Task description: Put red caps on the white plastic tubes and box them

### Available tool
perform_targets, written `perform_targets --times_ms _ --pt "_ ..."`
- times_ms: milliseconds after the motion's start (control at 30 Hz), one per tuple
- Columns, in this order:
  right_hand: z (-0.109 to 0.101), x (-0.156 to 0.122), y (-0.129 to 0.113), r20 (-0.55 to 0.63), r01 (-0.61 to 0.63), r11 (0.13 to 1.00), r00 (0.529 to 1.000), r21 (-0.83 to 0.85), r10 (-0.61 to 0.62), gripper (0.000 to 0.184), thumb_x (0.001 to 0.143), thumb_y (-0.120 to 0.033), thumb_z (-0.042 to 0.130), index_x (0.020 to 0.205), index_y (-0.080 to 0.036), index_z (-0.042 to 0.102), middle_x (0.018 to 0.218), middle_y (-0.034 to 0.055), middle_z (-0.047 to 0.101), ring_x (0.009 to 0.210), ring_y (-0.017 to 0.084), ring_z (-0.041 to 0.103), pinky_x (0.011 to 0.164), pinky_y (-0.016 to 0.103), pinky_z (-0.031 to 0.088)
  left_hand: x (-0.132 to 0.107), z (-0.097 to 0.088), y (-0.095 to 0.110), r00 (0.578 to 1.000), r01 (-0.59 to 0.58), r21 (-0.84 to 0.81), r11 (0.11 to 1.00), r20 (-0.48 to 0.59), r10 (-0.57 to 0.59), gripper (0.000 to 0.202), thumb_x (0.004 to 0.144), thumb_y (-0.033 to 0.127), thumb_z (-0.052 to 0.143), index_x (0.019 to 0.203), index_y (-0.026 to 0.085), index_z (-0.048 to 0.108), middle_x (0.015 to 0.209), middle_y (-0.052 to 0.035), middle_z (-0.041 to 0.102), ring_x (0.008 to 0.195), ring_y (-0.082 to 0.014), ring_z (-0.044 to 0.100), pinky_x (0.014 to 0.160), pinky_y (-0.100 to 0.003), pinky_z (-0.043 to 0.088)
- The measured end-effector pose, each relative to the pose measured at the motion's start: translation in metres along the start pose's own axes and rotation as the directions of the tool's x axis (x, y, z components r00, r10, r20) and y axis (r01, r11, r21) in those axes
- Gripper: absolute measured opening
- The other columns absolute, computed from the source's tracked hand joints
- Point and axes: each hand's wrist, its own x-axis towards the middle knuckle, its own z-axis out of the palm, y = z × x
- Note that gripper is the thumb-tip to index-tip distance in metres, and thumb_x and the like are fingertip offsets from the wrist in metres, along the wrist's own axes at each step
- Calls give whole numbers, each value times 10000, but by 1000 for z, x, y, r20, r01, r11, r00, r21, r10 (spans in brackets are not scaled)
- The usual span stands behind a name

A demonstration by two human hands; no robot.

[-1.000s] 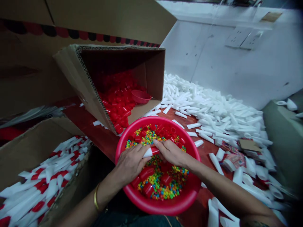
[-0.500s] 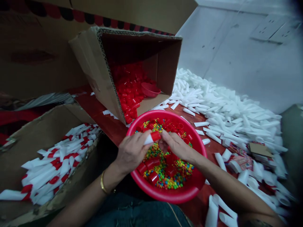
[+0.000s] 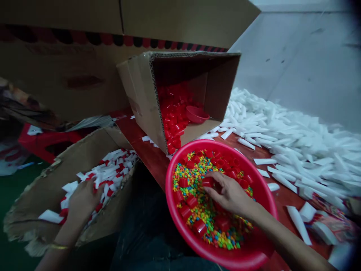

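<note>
While I watch from afar, my right hand (image 3: pixel 232 194) has its fingers pinched around a red cap (image 3: pixel 208 182) over the colourful small pieces (image 3: pixel 227 241) and other caps (image 3: pixel 199 227) in the red basin (image 3: pixel 170 188). My left hand (image 3: pixel 82 201) is inside the open carton (image 3: pixel 28 210) at left, among white tubes with red ends (image 3: pixel 120 162), and I cannot tell whether its fingers grasp one. Beyond the basin, on the red surface (image 3: pixel 153 162), a tipped box (image 3: pixel 141 90) holds more red caps (image 3: pixel 175 113) beside a heap of plain white tubes (image 3: pixel 282 128).
</note>
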Motion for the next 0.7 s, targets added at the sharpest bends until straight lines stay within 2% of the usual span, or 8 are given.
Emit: perform_targets --times_ms 67,133,233,300,400,500,600,700 --pt "4 4 9 -115 -8 976 993 -219 -18 308 852 -333 445 1072 -145 551 917 115 609 649 190 589 557 297 431 14 8 36 988 -152 -82 985 -32 150 480 820 455 289 1037 131 568 1056 -150 637 1042 -293 565 902 -426 449" --pt "9 7 16 -163 -16 918 985 -396 -53 298 840 -306 437 1049 -132 562 924 137 599 685 223 605 523 295 428 33 17 81 962 -272 -143 952 -17 273 434 831 401 354 1100 131 561 1136 -130 616 1104 -254 538 958 -369 417" --pt "17 8 21 -165 29 884 979 -467 -119 268 838 -270 412 998 -118 564 904 146 590 684 227 613 484 278 423 66 31 139 951 -309 -180 934 -38 307 443 820 338 449 1218 149 500 1297 -132 516 1176 -272 487 976 -396 397" --pt "19 7 21 -169 76 897 972 -435 -164 256 843 -253 391 991 -114 547 941 159 590 707 225 620 516 286 444 88 40 161 962 -273 -193 942 -62 266 552 797 322 504 1303 122 410 1407 -176 380 1262 -310 396 992 -442 370" --pt "17 7 16 -138 122 924 973 -363 -182 191 832 -228 382 922 -136 523 826 125 612 653 209 610 537 294 443 119 50 169 983 -181 -214 960 -76 168 636 795 297 506 1360 86 306 1455 -228 263 1333 -346 273 1004 -506 331" --pt "13 7 12 -71 135 941 984 -309 -164 131 819 -214 387 857 -162 501 687 75 595 588 201 585 513 291 410 138 56 166 987 -160 -238 958 -31 157 535 828 277 452 1326 108 358 1375 -207 414 1293 -323 360 985 -500 355" --pt "10 7 11 -41 122 953 989 -279 -139 122 826 -218 394 873 -167 494 714 78 610 608 201 588 520 288 395 138 60 169 976 -209 -254 944 11 219 392 839 268 436 1206 140 488 1262 -159 541 1260 -298 410 998 -493 343" --pt "9 8 13 -34 118 958 991 -262 -131 129 833 -231 402 894 -165 494 739 84 618 623 201 588 528 287 390 119 62 182 966 -244 -266 933 24 259 341 833 236 441 1151 145 526 1242 -150 554 1250 -290 419 1014 -489 323"
